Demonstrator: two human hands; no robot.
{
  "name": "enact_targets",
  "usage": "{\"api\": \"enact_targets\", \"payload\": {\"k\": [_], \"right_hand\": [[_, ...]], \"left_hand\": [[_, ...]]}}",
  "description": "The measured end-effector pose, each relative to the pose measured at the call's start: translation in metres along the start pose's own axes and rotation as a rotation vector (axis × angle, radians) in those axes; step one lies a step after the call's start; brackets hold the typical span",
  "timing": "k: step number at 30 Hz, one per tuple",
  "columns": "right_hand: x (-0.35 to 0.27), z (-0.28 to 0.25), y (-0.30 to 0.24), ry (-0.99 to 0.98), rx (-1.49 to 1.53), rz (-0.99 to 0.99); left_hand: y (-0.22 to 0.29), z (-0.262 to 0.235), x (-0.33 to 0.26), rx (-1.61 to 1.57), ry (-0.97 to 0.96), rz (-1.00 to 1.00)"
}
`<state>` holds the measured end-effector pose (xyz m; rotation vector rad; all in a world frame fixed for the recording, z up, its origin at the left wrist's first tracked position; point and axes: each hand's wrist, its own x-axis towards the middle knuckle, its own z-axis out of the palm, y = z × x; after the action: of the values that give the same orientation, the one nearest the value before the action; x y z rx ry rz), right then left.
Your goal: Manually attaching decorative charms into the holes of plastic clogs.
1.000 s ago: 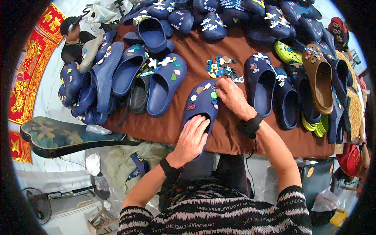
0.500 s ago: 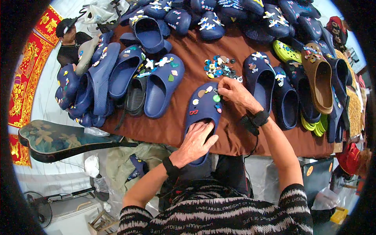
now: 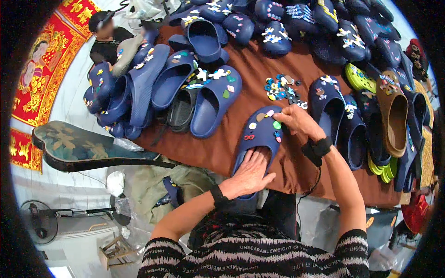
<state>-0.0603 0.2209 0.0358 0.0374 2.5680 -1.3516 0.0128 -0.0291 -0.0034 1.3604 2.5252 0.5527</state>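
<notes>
A navy blue clog (image 3: pixel 252 147) lies at the front of the brown-covered table, its toe pointing away from me. Colourful shoe charms dot its upper, among them a green round one (image 3: pixel 277 125) and a red glasses-shaped one (image 3: pixel 249 137). My left hand (image 3: pixel 250 173) holds the clog, fingers reaching into its foot opening, their tips hidden inside. At the right side of the toe, my right hand (image 3: pixel 296 121) is closed in a pinch against the upper. What lies between those fingertips is hidden. Beyond the toe sits a pile of loose charms (image 3: pixel 283 88).
Decorated blue clogs (image 3: pixel 218 102) line the left, with more along the far edge. To the right stand blue clogs (image 3: pixel 327 104), a brown clog (image 3: pixel 394 120) and lime green ones (image 3: pixel 360 78). A padded board (image 3: pixel 92 146) juts out at left. Another person (image 3: pixel 106 37) is at far left.
The whole view has shifted, so things appear farther right and lower. My left hand stays in the clog; my right hand stays pinched at the toe's right side.
</notes>
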Motion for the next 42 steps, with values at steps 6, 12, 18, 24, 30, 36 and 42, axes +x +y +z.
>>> {"api": "enact_targets", "payload": {"k": [6, 12, 18, 24, 30, 36, 42], "right_hand": [[-0.013, 0.032, -0.005, 0.450, -0.466, -0.318], [-0.011, 0.042, 0.001, 0.636, -0.619, -0.526], [-0.011, 0.043, 0.002, 0.641, -0.683, -0.608], [-0.013, 0.045, -0.024, 0.502, -0.719, -0.758], [-0.004, 0.015, -0.019, 0.612, -0.351, -0.087], [-0.016, 0.023, -0.013, 0.446, -0.450, -0.176], [-0.030, 0.028, -0.051, 0.253, -0.698, 0.070]], "left_hand": [[0.002, 0.000, -0.003, -0.014, 0.052, -0.004], [0.004, 0.001, -0.001, 0.022, 0.151, 0.031], [0.003, 0.004, -0.002, -0.002, 0.108, 0.015], [0.006, -0.004, -0.002, -0.011, 0.071, -0.016], [0.005, -0.004, 0.003, -0.054, 0.036, -0.037], [0.005, 0.000, 0.003, 0.010, 0.047, -0.080], [0.004, 0.006, 0.000, -0.018, 0.143, -0.017]]}}
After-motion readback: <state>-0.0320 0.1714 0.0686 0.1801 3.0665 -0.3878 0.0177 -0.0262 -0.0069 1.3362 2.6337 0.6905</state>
